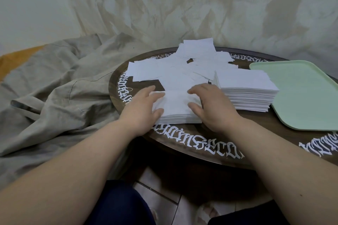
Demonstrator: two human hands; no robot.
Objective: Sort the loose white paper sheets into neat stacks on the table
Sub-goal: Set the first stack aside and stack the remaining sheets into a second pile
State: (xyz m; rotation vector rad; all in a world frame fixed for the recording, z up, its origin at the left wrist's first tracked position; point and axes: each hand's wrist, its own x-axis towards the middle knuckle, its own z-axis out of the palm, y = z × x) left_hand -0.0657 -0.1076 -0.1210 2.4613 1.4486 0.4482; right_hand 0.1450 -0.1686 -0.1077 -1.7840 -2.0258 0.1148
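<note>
Two neat stacks on the round bench (182, 139) — the near stack (176, 107) flanked by left hand (141, 108) and right hand (213, 107), fingers spread against its sides — the taller stack (247, 89) beside one green tray (303, 93); loose sheets (173, 67) scattered behind.

A: What lies to my right on the worktop (182, 144)?

B: A pale green tray (301, 97), rounded at the corners, resting flat near the right edge.

A: And the markings around the dark round worktop?

B: A ring of ornate white lettering (204, 147) follows its rim; I cannot read the words.

A: To my left?

B: A rumpled grey-beige cloth (54, 82), touching the worktop's left edge, with an orange surface (16, 60) showing beyond it.

A: Behind?

B: A creased cream sheet (182, 5) hangs as a backdrop.

A: Below me?

B: Light floor tiles (161, 195) and my dark trousers (117, 204).
</note>
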